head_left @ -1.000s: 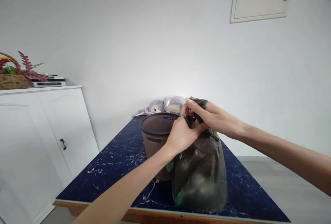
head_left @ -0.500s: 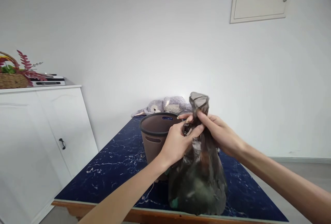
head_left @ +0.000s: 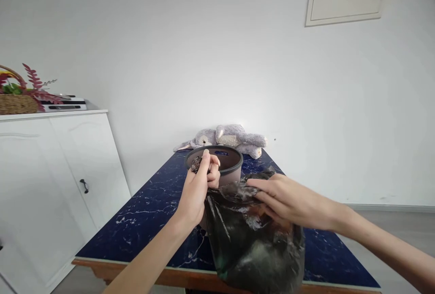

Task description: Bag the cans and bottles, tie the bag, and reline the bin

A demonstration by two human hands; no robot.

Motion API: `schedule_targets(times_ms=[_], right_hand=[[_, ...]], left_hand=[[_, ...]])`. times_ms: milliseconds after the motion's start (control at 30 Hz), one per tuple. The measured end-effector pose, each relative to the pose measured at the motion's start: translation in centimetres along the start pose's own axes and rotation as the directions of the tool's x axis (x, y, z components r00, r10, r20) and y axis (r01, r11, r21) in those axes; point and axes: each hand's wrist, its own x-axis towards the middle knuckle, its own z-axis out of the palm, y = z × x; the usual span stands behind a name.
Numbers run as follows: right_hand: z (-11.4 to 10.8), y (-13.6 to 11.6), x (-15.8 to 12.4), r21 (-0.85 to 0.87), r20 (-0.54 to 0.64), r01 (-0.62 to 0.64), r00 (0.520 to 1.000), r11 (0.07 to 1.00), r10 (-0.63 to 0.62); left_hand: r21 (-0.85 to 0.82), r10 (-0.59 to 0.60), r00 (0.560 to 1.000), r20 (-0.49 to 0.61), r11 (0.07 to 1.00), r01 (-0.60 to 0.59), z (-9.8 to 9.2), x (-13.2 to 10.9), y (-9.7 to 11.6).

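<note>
A black plastic bag [head_left: 251, 248], thin and slightly see-through, bulges with contents at the table's front edge. My left hand [head_left: 200, 185] is closed in a fist around a gathered piece of its top, which pokes out above the fingers. On the right side of the bag's upper part, my right hand [head_left: 285, 201] grips the crumpled plastic, its fingertips partly hidden in the folds. Right behind the left hand stands a brown bin [head_left: 231, 174] with a dark rim and a slot handle. What the bag contains cannot be made out clearly.
A grey plush rabbit [head_left: 234, 137] lies at the table's far end by the wall. The table [head_left: 146, 221] has a dark blue marbled top and wooden edge. To the left stands a white cabinet [head_left: 84, 149] bearing a wicker basket [head_left: 16, 103] of artificial plants.
My hands have moved apart, the left one leftward in front of the bin, the right one lower. The bag's twisted upright neck has come down and its top is now stretched sideways.
</note>
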Motion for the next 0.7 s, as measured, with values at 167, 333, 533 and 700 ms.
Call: schedule_targets(times_ms=[167, 333, 533, 700], right_hand=[[2.3, -0.2, 1.8, 0.519, -0.103, -0.214, 0.945, 0.828, 0.309], [2.5, -0.8, 2.4, 0.645, -0.123, -0.179, 0.935, 0.742, 0.333], [3.3, -2.0, 1.2, 0.27, 0.022, -0.08, 0.997, 0.959, 0.077], [6.2, -0.9, 1.7, 0.059, -0.143, 0.087, 0.987, 0.994, -0.078]], left_hand=[[0.276, 0.11, 0.993, 0.046, 0.954, -0.119, 0.8, -0.9, 0.2], [0.64, 0.308, 0.916, 0.257, 0.657, -0.4, 1.0, -1.6, 1.1], [0.729, 0.159, 0.824, 0.543, 0.398, -0.557, 0.7, -1.6, 3.2], [0.665, 0.076, 0.701, 0.709, 0.26, -0.7, 2.2, -2.3, 4.2]])
